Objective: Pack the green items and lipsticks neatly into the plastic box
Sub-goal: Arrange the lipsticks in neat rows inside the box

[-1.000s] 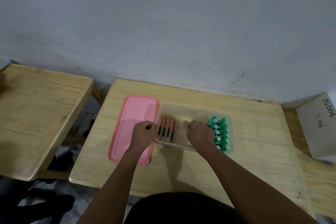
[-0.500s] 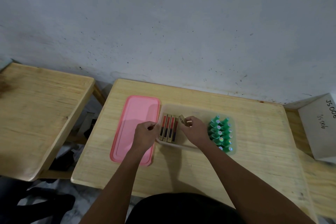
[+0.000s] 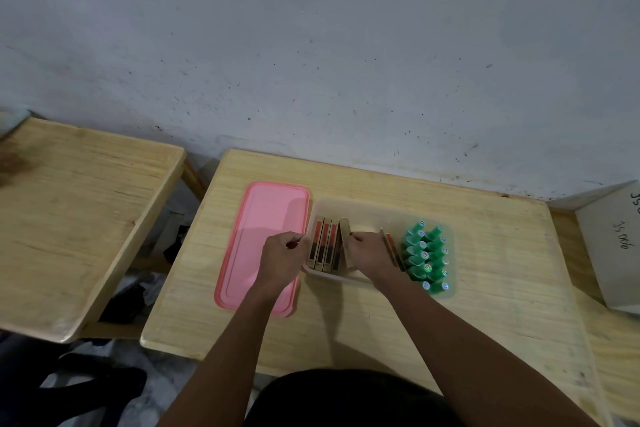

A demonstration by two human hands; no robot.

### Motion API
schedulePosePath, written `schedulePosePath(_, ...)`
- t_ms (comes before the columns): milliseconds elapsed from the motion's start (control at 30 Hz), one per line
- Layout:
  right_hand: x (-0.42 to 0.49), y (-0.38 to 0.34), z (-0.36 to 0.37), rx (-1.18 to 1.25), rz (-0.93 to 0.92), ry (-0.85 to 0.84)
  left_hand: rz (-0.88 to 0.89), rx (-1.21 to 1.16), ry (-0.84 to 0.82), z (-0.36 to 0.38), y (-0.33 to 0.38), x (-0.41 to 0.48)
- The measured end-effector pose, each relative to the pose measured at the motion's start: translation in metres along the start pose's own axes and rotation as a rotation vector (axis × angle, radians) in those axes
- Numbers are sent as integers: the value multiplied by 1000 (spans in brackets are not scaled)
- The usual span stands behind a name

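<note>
A clear plastic box (image 3: 367,210) sits on the wooden table (image 3: 485,253). Three gold lipstick boxes (image 3: 323,244) lie side by side at its left end. A fourth lipstick box (image 3: 346,241) stands tilted beside them, pinched by my right hand (image 3: 372,258). Another lipstick box (image 3: 391,246) leans between my right hand and the green items. Several green items (image 3: 426,256) stand packed at the box's right end. My left hand (image 3: 282,255) grips the box's left rim with curled fingers.
The pink lid (image 3: 263,239) lies flat left of the box. A second wooden table (image 3: 76,218) stands to the left. A white carton (image 3: 613,246) sits at the right edge. A grey wall rises behind.
My right hand moved left from beside the green items, carrying a lipstick box to the row at the left end. My left hand has stayed on the rim.
</note>
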State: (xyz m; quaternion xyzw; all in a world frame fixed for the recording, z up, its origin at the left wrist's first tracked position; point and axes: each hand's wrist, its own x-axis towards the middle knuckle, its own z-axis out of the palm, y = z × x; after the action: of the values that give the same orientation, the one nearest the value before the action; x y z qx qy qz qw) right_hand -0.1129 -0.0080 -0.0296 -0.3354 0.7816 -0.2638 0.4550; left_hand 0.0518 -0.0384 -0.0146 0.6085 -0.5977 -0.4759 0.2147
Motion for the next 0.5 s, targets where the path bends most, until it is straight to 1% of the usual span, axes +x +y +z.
schedulePosePath(267,8,4,5,262,109,43,-13,8,3,-1,1,0)
schedulePosePath(500,10,9,1,227,101,-25,-8,-9,10,-1,1,-1)
